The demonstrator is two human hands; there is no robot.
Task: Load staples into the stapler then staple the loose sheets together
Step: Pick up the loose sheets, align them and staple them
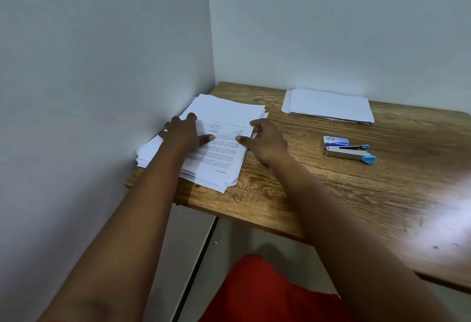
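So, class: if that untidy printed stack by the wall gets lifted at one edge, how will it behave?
The printed stack is probably floppy: thin loose sheets. Its edges are already fanned, so sheets will likely slide apart. It looks thick, so likely heavy.

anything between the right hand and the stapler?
Nothing. In the head view, only bare wooden table separates the right hand, at the edge of the loose sheets, from the stapler. The staple box sits just behind the stapler.
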